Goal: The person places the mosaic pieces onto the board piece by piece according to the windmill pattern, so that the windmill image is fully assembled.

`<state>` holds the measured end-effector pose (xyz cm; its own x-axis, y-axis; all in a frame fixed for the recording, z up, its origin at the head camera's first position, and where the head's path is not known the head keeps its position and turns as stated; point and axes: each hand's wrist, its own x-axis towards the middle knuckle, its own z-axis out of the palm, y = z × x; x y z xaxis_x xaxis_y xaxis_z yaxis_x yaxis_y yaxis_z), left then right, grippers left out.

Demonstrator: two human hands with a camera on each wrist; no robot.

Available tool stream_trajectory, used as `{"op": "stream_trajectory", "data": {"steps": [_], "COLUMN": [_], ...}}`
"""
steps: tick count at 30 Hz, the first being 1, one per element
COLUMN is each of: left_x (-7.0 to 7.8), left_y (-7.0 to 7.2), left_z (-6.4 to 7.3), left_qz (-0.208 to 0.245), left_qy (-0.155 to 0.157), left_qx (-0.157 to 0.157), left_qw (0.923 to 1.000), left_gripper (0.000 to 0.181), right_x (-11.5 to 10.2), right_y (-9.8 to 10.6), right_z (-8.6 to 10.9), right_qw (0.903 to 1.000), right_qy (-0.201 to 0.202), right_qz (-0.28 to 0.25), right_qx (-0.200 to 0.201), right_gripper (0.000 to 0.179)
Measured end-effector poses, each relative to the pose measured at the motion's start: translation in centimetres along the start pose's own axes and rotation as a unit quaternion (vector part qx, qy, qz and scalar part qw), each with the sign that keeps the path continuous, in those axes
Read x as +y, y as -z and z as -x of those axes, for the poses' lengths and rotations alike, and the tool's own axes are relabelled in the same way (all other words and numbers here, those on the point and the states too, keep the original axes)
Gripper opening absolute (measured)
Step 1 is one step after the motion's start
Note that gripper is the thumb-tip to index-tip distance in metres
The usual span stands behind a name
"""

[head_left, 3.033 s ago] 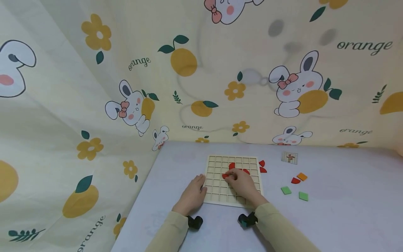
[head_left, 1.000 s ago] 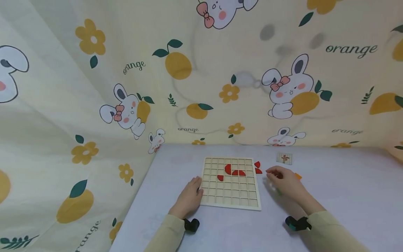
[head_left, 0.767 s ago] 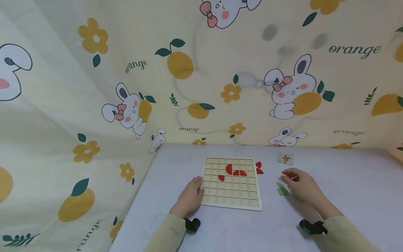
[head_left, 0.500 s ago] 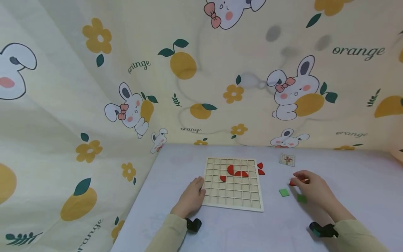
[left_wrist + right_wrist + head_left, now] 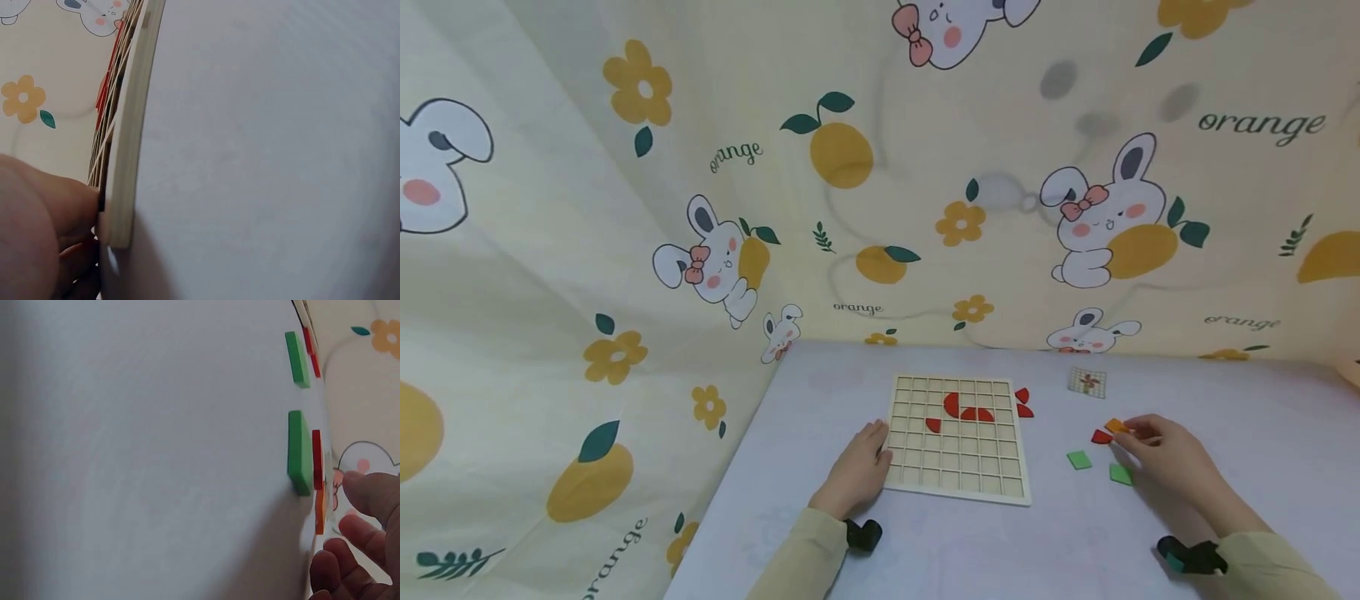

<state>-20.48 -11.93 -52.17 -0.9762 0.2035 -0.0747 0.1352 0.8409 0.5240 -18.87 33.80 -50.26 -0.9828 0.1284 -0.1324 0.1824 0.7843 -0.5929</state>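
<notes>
My left hand rests at the left edge of a pale wooden grid board, its fingers extended along it; the left wrist view shows the board's side beside that hand. Several red quarter-round pieces lie in the board's cells. My right hand hovers at an orange square tile and a red quarter-round tile, fingertips right at the orange one. In the right wrist view the thumb and fingers stand apart with nothing between them, beyond the orange tile.
Two green square tiles lie in front of the right hand. Two red quarter-round tiles sit against the board's right edge. Farther back is a small gridded pattern card. A patterned cloth hangs behind the table.
My right hand has left the red quarter-round piece in a board cell and travelled right, past the loose red tiles, to the orange tile. My left hand has stayed at the board's edge.
</notes>
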Motion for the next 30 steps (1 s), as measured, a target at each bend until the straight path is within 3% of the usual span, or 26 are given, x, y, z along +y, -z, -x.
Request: {"op": "stream_trajectory", "data": {"steps": [7,22,30], "left_x": [0.13,0.28,0.34], "left_y": [0.09,-0.15,-0.24], "left_z": [0.16,0.4,0.43], "left_qz": [0.0,-0.002,-0.003], "left_qy": [0.0,-0.002,-0.013], "left_qx": [0.006,0.012,0.019], "left_qw": [1.0,0.9999,0.9997], "left_gripper": [0.051,0.05,0.05], "right_x": [0.26,0.06,-0.03], "right_y": [0.22,-0.19,-0.29], "right_z": [0.06,0.17,-0.02], "right_qw": [0.9998,0.9997,0.9999], "right_qy": [-0.015,-0.001,-0.009], "right_qz": [-0.003,0.002,-0.002], "right_qx": [-0.009,-0.023,0.006], "right_gripper": [0.066,0.061,0.066]}}
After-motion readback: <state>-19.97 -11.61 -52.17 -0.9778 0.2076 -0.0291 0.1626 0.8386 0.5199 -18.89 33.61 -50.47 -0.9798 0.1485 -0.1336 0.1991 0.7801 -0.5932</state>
